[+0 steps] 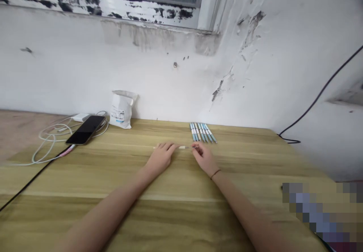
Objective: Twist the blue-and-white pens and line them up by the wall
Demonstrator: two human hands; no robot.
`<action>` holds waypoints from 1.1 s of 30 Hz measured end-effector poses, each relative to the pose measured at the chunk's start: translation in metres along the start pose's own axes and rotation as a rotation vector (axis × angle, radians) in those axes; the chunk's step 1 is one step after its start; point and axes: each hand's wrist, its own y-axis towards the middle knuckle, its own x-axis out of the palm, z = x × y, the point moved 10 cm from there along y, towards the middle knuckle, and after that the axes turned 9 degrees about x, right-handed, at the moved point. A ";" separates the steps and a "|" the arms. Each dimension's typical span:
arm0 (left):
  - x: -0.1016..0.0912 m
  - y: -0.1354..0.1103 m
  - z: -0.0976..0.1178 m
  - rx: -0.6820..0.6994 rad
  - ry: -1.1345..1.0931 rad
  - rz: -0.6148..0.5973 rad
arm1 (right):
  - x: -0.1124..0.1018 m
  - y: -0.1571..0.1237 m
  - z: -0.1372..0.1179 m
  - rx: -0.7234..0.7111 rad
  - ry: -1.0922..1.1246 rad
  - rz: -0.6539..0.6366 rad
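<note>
A slim pale pen (182, 147) lies crosswise on the wooden table between my hands. My left hand (162, 155) rests palm down over it, fingers closed on its barrel, and a thin end sticks out to the left. My right hand (204, 158) has its thumb and fingers pinched round a small metallic piece at the pen's right end. Whether that piece is joined to the barrel, I cannot tell. Just beyond my right hand, several blue-and-white pens (202, 132) lie side by side in a row, tips towards me.
A white plastic packet (121, 109) stands against the wall at the back left. A dark phone (86, 130) lies left of it among white cables (47, 142). Pixelation hides something at the right edge. A black cable (320, 93) hangs by the right wall.
</note>
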 end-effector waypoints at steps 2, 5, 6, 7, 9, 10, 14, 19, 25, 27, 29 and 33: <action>0.001 0.000 0.000 0.004 -0.009 -0.001 | 0.001 0.000 -0.002 -0.003 0.010 -0.007; 0.001 0.000 -0.001 0.006 -0.012 0.007 | 0.003 -0.002 -0.005 -0.015 0.012 -0.026; 0.001 0.000 -0.001 0.008 -0.011 0.012 | 0.003 -0.002 -0.006 -0.017 0.010 -0.032; 0.000 0.000 0.000 0.011 -0.012 0.017 | 0.004 -0.002 -0.006 -0.018 0.005 -0.039; -0.001 0.000 0.002 0.032 -0.020 0.025 | 0.006 -0.003 -0.008 -0.023 -0.006 -0.062; -0.001 0.000 0.003 0.046 -0.026 0.027 | 0.007 -0.003 -0.009 -0.029 -0.011 -0.078; -0.001 0.000 0.008 0.096 -0.039 0.042 | 0.012 -0.005 -0.012 -0.050 -0.017 -0.130; -0.004 -0.002 0.009 0.136 -0.001 0.091 | 0.012 -0.005 -0.009 -0.049 -0.016 -0.127; -0.011 -0.003 0.013 0.185 0.013 0.155 | 0.014 -0.006 -0.012 -0.078 -0.192 -0.128; -0.011 -0.003 0.013 0.182 0.012 0.156 | 0.014 -0.007 -0.014 -0.091 -0.218 -0.125; -0.011 -0.002 0.013 0.174 0.010 0.150 | 0.013 -0.007 -0.016 -0.104 -0.185 -0.112; -0.010 -0.002 0.013 0.163 0.001 0.138 | 0.011 -0.006 -0.014 -0.088 -0.153 -0.095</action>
